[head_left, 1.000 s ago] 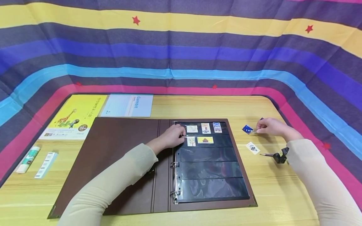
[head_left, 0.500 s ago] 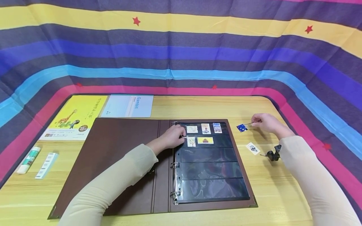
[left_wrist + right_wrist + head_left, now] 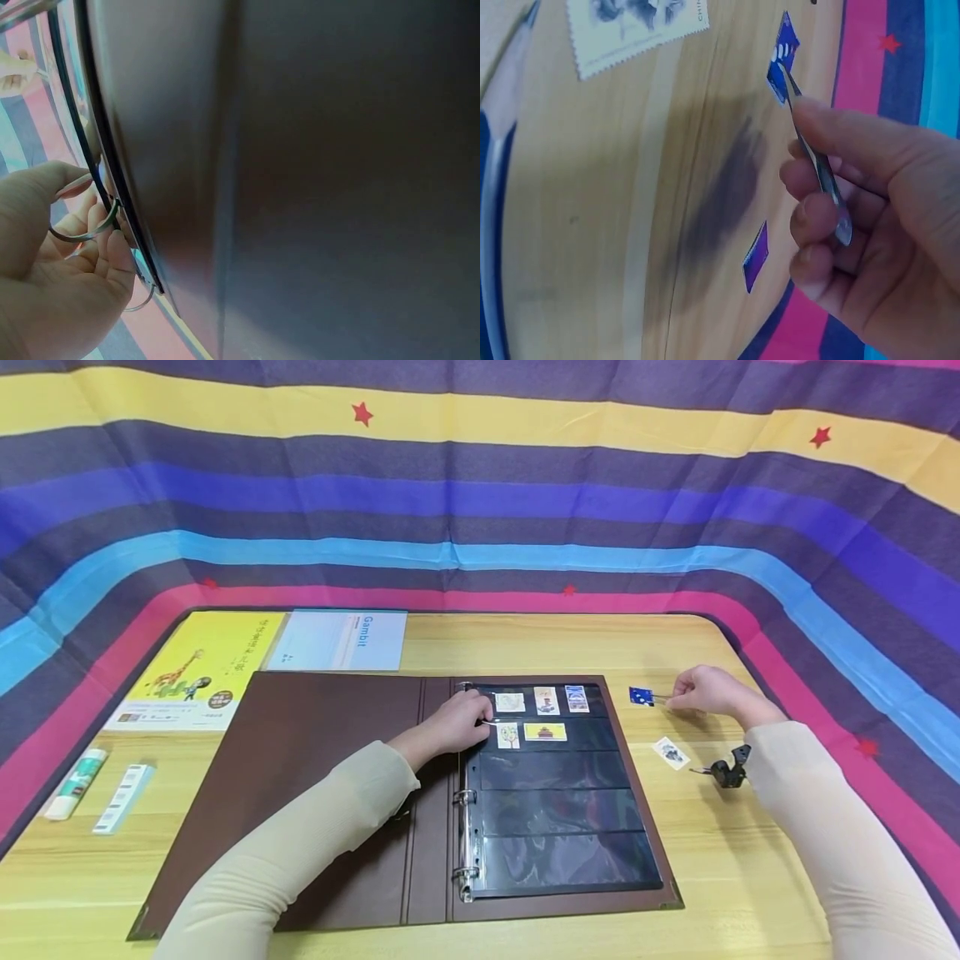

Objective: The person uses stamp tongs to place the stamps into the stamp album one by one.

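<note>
An open brown ring album [image 3: 337, 793] carries a black stamp page [image 3: 558, 814] with several stamps in its upper two rows. My left hand [image 3: 461, 720] is at the page's upper left; thumb and fingers pinch the page edge beside a metal ring [image 3: 84, 237] in the left wrist view. Right of the album, my right hand [image 3: 707, 692] holds metal tweezers [image 3: 821, 169]. Their tips meet a blue stamp [image 3: 641, 696]; whether it is off the table cannot be told. A white stamp [image 3: 671, 753] lies nearer me. A purple stamp [image 3: 756, 257] shows below the tweezers in the right wrist view.
A pencil-like thing [image 3: 501, 142] lies by the white stamp, partly behind the black wrist camera [image 3: 729, 770] in the head view. At left are a glue stick [image 3: 77, 785], a small pale blue-white strip [image 3: 123, 799], a yellow book [image 3: 198, 672] and a "Gambit" paper pack [image 3: 337, 641].
My right hand has moved slightly left with the tweezers. The blue stamp has shifted left and turned so its edges now lie nearly level. My left hand has stayed in place.
</note>
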`<move>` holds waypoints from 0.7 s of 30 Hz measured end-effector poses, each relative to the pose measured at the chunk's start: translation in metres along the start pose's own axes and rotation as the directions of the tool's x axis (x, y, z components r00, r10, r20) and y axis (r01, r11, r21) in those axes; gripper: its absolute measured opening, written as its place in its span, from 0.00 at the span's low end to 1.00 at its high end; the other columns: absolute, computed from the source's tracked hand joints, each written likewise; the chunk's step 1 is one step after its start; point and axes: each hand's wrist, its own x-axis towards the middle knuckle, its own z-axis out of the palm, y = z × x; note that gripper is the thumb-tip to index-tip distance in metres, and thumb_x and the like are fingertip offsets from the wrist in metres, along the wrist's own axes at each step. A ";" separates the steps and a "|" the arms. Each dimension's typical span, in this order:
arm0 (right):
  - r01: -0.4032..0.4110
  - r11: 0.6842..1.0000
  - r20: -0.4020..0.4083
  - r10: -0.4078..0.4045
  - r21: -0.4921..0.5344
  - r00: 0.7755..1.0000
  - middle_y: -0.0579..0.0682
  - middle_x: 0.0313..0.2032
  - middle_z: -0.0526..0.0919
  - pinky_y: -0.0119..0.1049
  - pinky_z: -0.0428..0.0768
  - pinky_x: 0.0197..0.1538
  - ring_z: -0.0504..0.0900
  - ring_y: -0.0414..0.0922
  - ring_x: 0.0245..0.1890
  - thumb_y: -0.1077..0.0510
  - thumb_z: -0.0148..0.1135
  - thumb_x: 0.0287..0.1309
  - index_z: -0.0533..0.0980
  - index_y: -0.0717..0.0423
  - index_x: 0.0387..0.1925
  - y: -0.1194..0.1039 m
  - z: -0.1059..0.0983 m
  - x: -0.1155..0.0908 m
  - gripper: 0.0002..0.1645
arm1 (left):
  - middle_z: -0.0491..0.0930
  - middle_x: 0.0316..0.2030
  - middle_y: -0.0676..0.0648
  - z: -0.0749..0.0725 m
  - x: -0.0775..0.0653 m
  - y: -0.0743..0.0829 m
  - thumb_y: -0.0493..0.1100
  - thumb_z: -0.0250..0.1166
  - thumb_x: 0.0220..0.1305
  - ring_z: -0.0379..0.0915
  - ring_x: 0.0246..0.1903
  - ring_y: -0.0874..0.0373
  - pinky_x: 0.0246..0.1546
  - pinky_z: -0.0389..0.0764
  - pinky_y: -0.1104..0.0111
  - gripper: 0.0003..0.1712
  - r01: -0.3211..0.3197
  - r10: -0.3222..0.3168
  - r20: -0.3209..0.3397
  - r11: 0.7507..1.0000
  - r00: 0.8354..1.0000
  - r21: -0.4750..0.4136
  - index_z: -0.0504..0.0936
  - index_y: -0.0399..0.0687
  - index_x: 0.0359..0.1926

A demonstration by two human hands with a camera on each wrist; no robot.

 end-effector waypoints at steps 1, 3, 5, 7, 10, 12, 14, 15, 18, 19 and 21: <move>-0.011 1.000 0.022 0.011 0.018 1.000 0.50 0.12 0.70 0.36 0.65 0.25 0.67 0.45 0.14 0.53 0.59 0.43 0.72 0.60 0.20 0.000 0.000 -0.001 0.13 | 0.64 0.28 0.52 0.000 0.000 0.000 0.37 0.53 0.46 0.57 0.30 0.59 0.32 0.61 0.70 0.06 0.003 -0.003 0.003 1.000 1.000 0.002 0.71 0.44 0.30; -0.023 0.999 0.053 0.020 0.049 0.998 0.50 0.11 0.69 0.35 0.65 0.26 0.68 0.46 0.13 0.52 0.58 0.44 0.71 0.61 0.21 0.000 0.001 -0.001 0.14 | 0.64 0.28 0.52 -0.001 0.000 0.000 0.37 0.53 0.46 0.57 0.30 0.59 0.32 0.61 0.70 0.06 0.005 -0.005 0.006 1.000 1.000 0.006 0.71 0.44 0.30; -0.009 0.997 0.046 0.006 0.071 0.999 0.51 0.12 0.69 0.36 0.65 0.25 0.68 0.46 0.14 0.52 0.57 0.45 0.71 0.61 0.22 0.001 0.001 0.000 0.14 | 0.64 0.28 0.52 -0.001 0.000 0.000 0.37 0.53 0.46 0.57 0.30 0.59 0.32 0.61 0.71 0.06 0.005 -0.005 0.005 1.000 1.000 0.009 0.71 0.44 0.30; 0.008 0.996 0.017 -0.010 0.084 1.000 0.51 0.15 0.71 0.36 0.66 0.25 0.69 0.47 0.16 0.53 0.57 0.46 0.72 0.61 0.25 0.001 0.002 0.003 0.13 | 0.64 0.28 0.52 -0.001 0.000 0.000 0.37 0.53 0.46 0.57 0.29 0.59 0.32 0.61 0.70 0.06 0.005 -0.005 0.005 1.000 1.000 0.006 0.71 0.44 0.29; 0.061 0.997 -0.055 -0.059 0.045 0.997 0.51 0.21 0.74 0.37 0.66 0.27 0.70 0.46 0.21 0.56 0.57 0.46 0.72 0.59 0.29 0.000 0.003 0.008 0.10 | 0.63 0.27 0.52 0.000 -0.001 -0.001 0.38 0.53 0.47 0.57 0.29 0.59 0.31 0.61 0.70 0.05 0.009 -0.009 0.004 1.000 1.000 0.004 0.71 0.45 0.29; 0.089 0.996 -0.087 -0.087 0.014 0.992 0.50 0.25 0.75 0.39 0.67 0.30 0.71 0.46 0.26 0.58 0.56 0.47 0.73 0.58 0.30 -0.002 0.005 0.012 0.08 | 0.63 0.27 0.52 0.001 -0.001 -0.001 0.38 0.53 0.47 0.57 0.29 0.58 0.30 0.61 0.70 0.05 0.010 -0.010 0.005 1.000 1.000 -0.002 0.70 0.46 0.29; 0.114 0.993 -0.109 -0.116 -0.021 0.987 0.50 0.27 0.75 0.41 0.66 0.34 0.71 0.46 0.29 0.59 0.56 0.47 0.73 0.57 0.30 -0.004 0.006 0.016 0.07 | 0.63 0.27 0.52 0.001 0.000 -0.002 0.38 0.53 0.47 0.57 0.29 0.59 0.30 0.60 0.71 0.05 0.012 -0.012 0.004 1.000 1.000 0.002 0.70 0.46 0.29; 0.124 0.992 -0.117 -0.127 -0.034 0.985 0.50 0.28 0.75 0.43 0.66 0.35 0.71 0.47 0.30 0.59 0.56 0.47 0.73 0.57 0.30 -0.005 0.006 0.018 0.07 | 0.63 0.27 0.52 0.002 0.000 -0.002 0.38 0.53 0.47 0.57 0.29 0.59 0.30 0.60 0.71 0.04 0.010 -0.010 0.003 1.000 1.000 0.003 0.70 0.46 0.29; 0.137 0.990 -0.124 -0.141 -0.043 0.982 0.52 0.30 0.76 0.45 0.66 0.38 0.71 0.49 0.33 0.61 0.55 0.47 0.73 0.58 0.30 -0.007 0.006 0.022 0.06 | 0.64 0.28 0.51 0.002 0.000 -0.002 0.37 0.53 0.46 0.57 0.29 0.58 0.31 0.60 0.70 0.05 0.001 -0.001 -0.003 1.000 1.000 0.002 0.70 0.45 0.29; 0.140 0.989 -0.124 -0.144 -0.047 0.982 0.52 0.30 0.76 0.46 0.65 0.38 0.72 0.49 0.33 0.62 0.55 0.47 0.73 0.59 0.31 -0.008 0.006 0.024 0.06 | 0.64 0.28 0.52 0.002 0.000 -0.002 0.38 0.53 0.46 0.57 0.29 0.59 0.31 0.61 0.71 0.05 0.003 -0.003 -0.003 1.000 1.000 0.004 0.70 0.46 0.29; 0.139 0.989 -0.119 -0.145 -0.056 0.982 0.52 0.30 0.76 0.46 0.65 0.39 0.72 0.49 0.34 0.62 0.55 0.47 0.73 0.59 0.31 -0.010 0.005 0.025 0.06 | 0.64 0.28 0.52 0.001 0.001 -0.002 0.38 0.53 0.46 0.57 0.29 0.59 0.31 0.61 0.71 0.05 0.001 -0.001 -0.003 1.000 1.000 0.005 0.71 0.46 0.29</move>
